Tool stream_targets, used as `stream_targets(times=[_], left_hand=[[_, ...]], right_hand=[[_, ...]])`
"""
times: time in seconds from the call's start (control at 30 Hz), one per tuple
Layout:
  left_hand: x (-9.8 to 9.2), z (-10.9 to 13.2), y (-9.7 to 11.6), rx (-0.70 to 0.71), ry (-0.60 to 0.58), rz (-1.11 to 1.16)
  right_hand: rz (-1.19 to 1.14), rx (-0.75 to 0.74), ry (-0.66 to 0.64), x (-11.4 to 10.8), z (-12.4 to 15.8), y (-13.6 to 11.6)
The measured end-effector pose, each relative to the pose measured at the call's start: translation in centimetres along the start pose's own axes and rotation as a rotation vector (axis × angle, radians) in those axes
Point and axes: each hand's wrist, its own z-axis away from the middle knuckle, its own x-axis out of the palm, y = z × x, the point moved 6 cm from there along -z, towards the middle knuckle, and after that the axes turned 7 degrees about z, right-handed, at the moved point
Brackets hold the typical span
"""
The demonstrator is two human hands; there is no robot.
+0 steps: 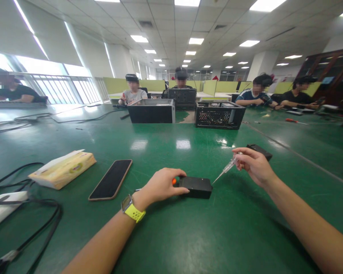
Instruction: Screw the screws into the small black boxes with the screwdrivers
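Observation:
On the green tabletop lies a small black rectangular box (198,184), flat on its broad side. My left hand (162,184) is closed round its left end, thumb on the near edge and fingers on the far one. Between that thumb and fingers shows an orange piece (174,181), mostly hidden by the hand. My right hand (254,163) pinches the clear handle of a thin screwdriver (227,167). It slants down to the left, with its tip at the box's right end; whether the tip touches a screw is too small to tell.
A second black box (259,151) lies behind my right hand. To the left are a phone (111,179), a tissue pack (64,169) and black cables (50,224). Computer cases (220,115) stand further back. A red screwdriver (293,121) lies far right. Several people sit around the table.

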Motion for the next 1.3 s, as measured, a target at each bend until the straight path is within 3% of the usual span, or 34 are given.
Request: stream_targets(times=[0.6,0.8,0.93,1.1,1.3], left_hand=[[-0.1,-0.2,0.0,-0.016,-0.007,-0.016],[0.1,-0.1,0.1,-0.011,-0.007,-0.016],[0.1,-0.2,0.2,-0.019,-0.013,-0.02],[0.0,-0.1,0.3,-0.029,-0.02,-0.027],[-0.1,0.0,0.3,-0.007,-0.012,-0.018]], right_hand=[[-0.015,-0.117,-0.108,0.6,0.7,-1.2],[-0.087,-0.013,-0.152,0.3,0.4,-0.4],[0.106,0.067,-0.121,-0.5,-0.3,1.1],[0.488,0.218,-0.429,0.3,0.2,2.4],[0.547,0.286,-0.704,0.2,1.9,0.9]])
